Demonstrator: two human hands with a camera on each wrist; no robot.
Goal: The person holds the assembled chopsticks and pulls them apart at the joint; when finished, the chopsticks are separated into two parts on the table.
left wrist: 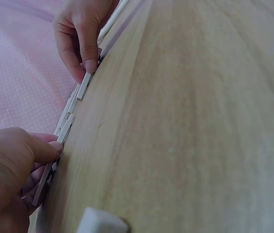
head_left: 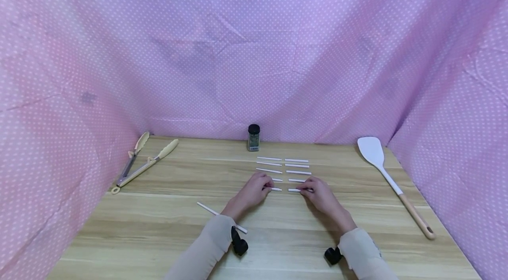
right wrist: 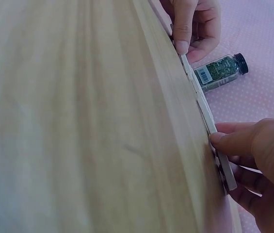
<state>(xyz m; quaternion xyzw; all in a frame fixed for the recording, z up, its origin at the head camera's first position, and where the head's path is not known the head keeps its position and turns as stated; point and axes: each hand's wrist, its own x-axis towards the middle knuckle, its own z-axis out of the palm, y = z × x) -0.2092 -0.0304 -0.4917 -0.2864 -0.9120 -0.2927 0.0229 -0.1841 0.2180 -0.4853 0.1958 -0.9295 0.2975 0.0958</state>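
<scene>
My left hand point(head_left: 254, 189) pinches a short white stick point(head_left: 276, 189) between thumb and fingers, low over the wooden table. Across from it, my right hand point(head_left: 320, 196) pinches another white stick point(head_left: 293, 190) the same way. The inner ends of both sticks point at each other with a small gap between. Beyond the hands, more white sticks lie in two columns, a left one point(head_left: 269, 164) and a right one point(head_left: 297, 166). In the left wrist view the held stick point(left wrist: 64, 133) slants past the thumb. The right wrist view shows the other held stick point(right wrist: 228, 172) under the thumb.
A longer white stick point(head_left: 208, 208) lies partly hidden beneath the left forearm. Tongs point(head_left: 139, 173) rest spread at the left, and a white spatula point(head_left: 390, 178) with a wooden handle lies at the right. A black-capped spice jar point(head_left: 254, 139) stands at the back, before a pink dotted cloth point(head_left: 254, 50).
</scene>
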